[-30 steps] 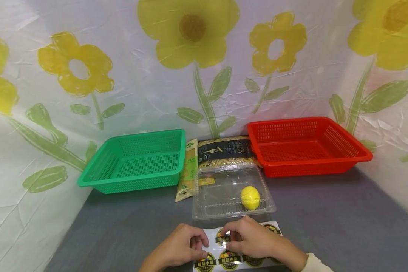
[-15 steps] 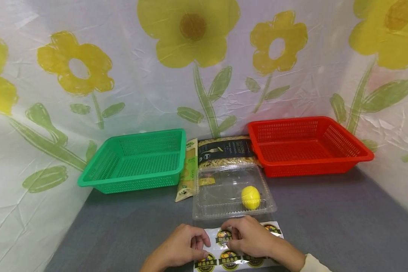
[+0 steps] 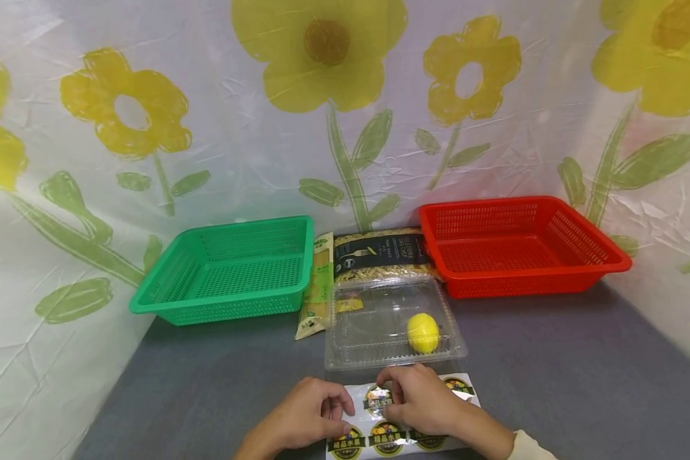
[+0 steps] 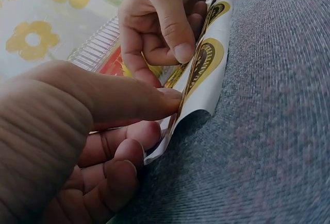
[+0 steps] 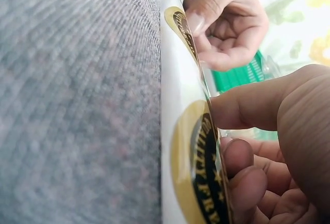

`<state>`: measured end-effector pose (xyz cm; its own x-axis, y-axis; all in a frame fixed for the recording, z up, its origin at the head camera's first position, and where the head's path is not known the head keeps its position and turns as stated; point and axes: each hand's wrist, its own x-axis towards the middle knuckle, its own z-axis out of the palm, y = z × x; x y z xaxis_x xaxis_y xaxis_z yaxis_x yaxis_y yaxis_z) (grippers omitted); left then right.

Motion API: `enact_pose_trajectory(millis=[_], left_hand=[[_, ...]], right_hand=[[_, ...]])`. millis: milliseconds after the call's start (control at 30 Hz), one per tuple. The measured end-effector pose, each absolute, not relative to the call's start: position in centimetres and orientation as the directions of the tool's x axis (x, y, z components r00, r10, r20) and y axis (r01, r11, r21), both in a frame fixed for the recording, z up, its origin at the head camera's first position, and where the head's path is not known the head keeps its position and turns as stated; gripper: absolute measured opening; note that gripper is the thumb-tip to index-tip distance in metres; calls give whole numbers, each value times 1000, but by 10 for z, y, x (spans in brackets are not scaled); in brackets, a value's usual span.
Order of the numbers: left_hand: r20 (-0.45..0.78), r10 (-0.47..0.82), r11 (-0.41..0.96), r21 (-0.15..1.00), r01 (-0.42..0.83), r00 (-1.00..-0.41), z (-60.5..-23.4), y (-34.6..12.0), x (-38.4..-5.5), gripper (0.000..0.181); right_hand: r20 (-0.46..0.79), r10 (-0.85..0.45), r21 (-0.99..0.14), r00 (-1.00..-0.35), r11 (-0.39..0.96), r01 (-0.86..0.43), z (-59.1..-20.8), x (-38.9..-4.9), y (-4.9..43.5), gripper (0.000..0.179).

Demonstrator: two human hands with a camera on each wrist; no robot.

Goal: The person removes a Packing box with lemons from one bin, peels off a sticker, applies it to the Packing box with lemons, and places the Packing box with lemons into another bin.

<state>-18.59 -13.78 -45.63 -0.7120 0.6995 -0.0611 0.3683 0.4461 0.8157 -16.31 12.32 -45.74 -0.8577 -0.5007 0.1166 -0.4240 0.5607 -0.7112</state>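
A white sheet of round black-and-gold fruit stickers (image 3: 359, 418) lies on the table in front of the clear container. My left hand (image 3: 307, 412) pinches its left edge; in the left wrist view the thumb presses on top, other fingers curl at the edge, and the sheet bows up. My right hand (image 3: 420, 399) has thumb and index finger bent against the sheet, around a shiny sticker (image 3: 376, 399) in the upper row. Part of the sheet is hidden under this hand. A clear plastic box (image 3: 374, 326) with a yellow lemon-like thing (image 3: 423, 333) showing in it stands just beyond.
A green basket (image 3: 236, 306) stands at the back left and a red basket (image 3: 529, 281) at the back right. Between them lie a bag of pasta (image 3: 379, 252) and a narrow yellow-green packet (image 3: 319, 287). A flower-printed cloth (image 3: 264, 166) hangs behind.
Both hands stay nearly in place. The sticker by my right fingers now catches a brighter glare, and the right fingers have shifted very slightly.
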Motion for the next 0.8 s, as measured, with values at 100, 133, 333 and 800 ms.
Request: enact_pose_trajectory(millis=[100, 133, 333, 800], left_hand=[[-56, 704, 443, 814, 376, -708, -456, -138, -186, 12], [-54, 706, 443, 812, 380, -707, -456, -139, -186, 12], [-59, 711, 436, 819, 373, -701, -456, -140, -187, 11], [-46, 720, 409, 835, 370, -692, -458, -140, -188, 11]], right_hand=[[120, -501, -709, -857, 560, -427, -457, -162, 123, 31], [120, -503, -710, -856, 559, -428, -457, -162, 123, 31], [119, -521, -705, -845, 555, -442, -455, -160, 123, 27], [255, -551, -538, -795, 602, -590, -456, -159, 122, 15]])
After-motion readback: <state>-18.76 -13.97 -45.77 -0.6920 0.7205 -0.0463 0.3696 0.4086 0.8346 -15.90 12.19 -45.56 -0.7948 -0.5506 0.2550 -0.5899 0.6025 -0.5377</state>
